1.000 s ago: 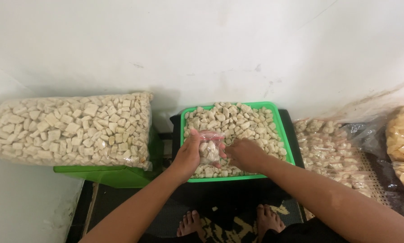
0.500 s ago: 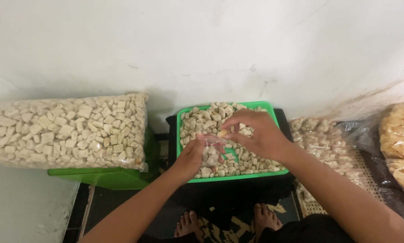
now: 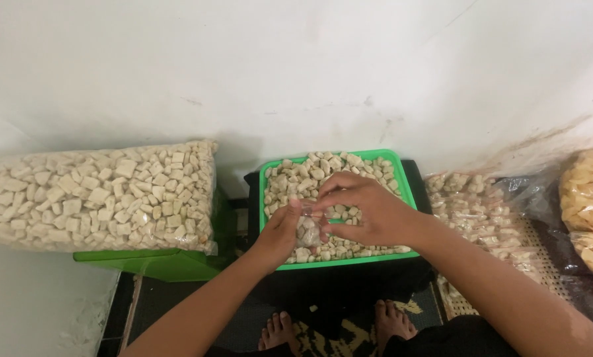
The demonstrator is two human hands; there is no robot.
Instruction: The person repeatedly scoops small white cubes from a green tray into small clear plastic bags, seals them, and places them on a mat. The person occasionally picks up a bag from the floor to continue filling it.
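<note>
Over the front edge of the shallow green plastic tray [image 3: 402, 160] of pale cracker pieces, the left hand [image 3: 280, 233] cups a small clear plastic bag [image 3: 307, 231] upright, keeping its mouth open, while the right hand [image 3: 366, 211], fingers pinched, feeds pieces in.

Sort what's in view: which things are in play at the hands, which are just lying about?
In play:
- left hand, holding the small clear bag
- right hand, at the bag's mouth
- green tray of pale pieces

Lying about:
- big clear bag of cubes on a green stand
- small filled packets at right
- bag of yellow chips, far right
</note>
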